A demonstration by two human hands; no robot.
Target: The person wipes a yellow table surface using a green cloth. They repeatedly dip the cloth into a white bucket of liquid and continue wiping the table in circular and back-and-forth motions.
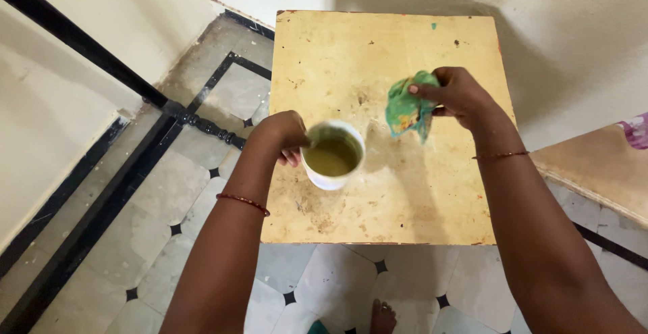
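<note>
Head view, looking straight down on a small square table (405, 50), yellowish top, stained and speckled, set in a room corner.

Left hand (283, 135): curled around the rim of a white cup (332, 158) from the cup's 9 o'clock, thumb at the lip, fingers tucked beneath the rim on the outer wall. Cup filled close to the brim with a murky olive-green liquid; a greenish smear on the inside wall near the thumb. Cup appears lifted or tipped slightly over the table's near-left part, rim blurred; contact with the tabletop not resolvable. Grip at the rim rather than the body, probably to keep the full cup level and steady.

Right hand (459, 94): at 2 o'clock from the cup, well apart from it, above table centre-right. Thumb and fingers pinched on the top of a bunched green cloth (408, 108) with yellow and orange patches; cloth hangs loose below the pinch, clear of the tabletop, shadow beneath it. Held by one bunched end, likely to keep the damp part off the palm.

Thin red bangle on each wrist.

Surroundings: pale tiled floor (169, 192) with small black diamond insets and black border strips at 9 o'clock; bare toes (383, 315) at 6 o'clock; cream walls at 12 and 3 o'clock.
</note>
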